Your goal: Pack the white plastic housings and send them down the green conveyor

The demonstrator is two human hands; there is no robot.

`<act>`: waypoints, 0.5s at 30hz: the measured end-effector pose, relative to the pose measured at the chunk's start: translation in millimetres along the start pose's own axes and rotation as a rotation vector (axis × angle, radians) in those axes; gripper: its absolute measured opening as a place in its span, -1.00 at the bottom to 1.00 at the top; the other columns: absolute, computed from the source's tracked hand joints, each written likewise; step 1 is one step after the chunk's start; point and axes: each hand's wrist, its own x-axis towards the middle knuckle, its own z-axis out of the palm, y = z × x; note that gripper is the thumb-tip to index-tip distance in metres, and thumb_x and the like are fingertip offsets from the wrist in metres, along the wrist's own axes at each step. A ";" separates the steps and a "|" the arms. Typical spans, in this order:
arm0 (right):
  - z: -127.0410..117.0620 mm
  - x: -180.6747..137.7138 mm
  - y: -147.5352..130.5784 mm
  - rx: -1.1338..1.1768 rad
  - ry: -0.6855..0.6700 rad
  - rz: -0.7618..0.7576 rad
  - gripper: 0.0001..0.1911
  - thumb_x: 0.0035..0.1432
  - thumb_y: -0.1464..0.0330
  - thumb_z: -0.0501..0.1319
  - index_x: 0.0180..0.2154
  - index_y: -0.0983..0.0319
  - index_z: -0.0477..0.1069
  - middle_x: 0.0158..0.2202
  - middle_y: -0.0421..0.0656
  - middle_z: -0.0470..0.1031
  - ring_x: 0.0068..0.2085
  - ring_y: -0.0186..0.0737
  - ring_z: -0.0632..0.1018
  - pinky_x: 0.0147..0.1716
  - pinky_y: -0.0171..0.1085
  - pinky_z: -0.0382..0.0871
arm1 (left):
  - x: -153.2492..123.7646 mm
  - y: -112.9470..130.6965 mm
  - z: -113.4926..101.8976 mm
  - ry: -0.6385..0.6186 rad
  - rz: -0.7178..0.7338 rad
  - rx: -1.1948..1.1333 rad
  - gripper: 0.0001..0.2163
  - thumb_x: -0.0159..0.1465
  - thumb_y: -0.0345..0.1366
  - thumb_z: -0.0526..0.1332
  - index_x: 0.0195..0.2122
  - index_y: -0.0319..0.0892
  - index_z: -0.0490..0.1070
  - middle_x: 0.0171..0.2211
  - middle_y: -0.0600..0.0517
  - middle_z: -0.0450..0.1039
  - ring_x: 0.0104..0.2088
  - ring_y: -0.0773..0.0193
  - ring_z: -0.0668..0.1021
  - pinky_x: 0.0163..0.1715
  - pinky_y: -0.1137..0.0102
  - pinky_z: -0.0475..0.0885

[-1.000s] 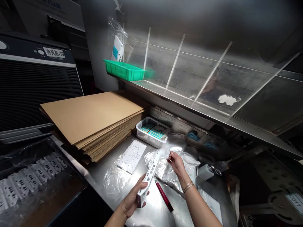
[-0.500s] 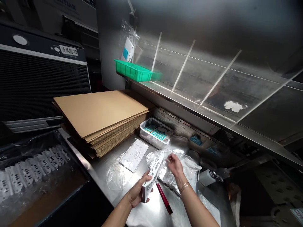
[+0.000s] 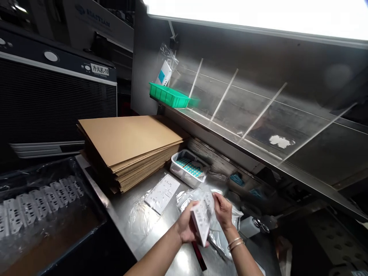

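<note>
My left hand (image 3: 186, 227) grips a white plastic panel (image 3: 202, 218) with cut-out holes, held upright over the steel bench. My right hand (image 3: 223, 210) pinches the mouth of a clear plastic bag (image 3: 192, 194) against the panel's top edge. More clear bags (image 3: 230, 222) lie heaped just behind my hands. A red pen-like tool (image 3: 199, 257) lies on the bench below the panel, partly hidden by my left wrist.
Another white panel in a bag (image 3: 162, 193) lies flat to the left. A small white tray of teal stickers (image 3: 188, 168) sits behind it, beside a stack of cardboard sheets (image 3: 129, 147). A black bin of white parts (image 3: 37, 199) stands at left. A green tray (image 3: 169, 96) rests on the shelf.
My left hand has brought the panel up and to the right, turning its face toward me. My right hand has closed in on its top edge with the bag. The camera has tilted up.
</note>
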 end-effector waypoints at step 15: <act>-31.0 -91.4 -173.9 0.102 -0.861 -0.237 -0.80 0.16 0.28 0.12 -0.25 0.07 0.52 -0.52 -0.15 0.47 -0.48 -0.19 0.46 -0.35 -0.23 0.34 | -59.4 -43.2 -12.5 0.224 0.348 -0.137 -0.22 0.02 0.35 -0.09 -0.03 -0.23 0.32 -0.18 -0.23 0.47 -0.03 -0.20 0.42 -0.14 0.00 0.38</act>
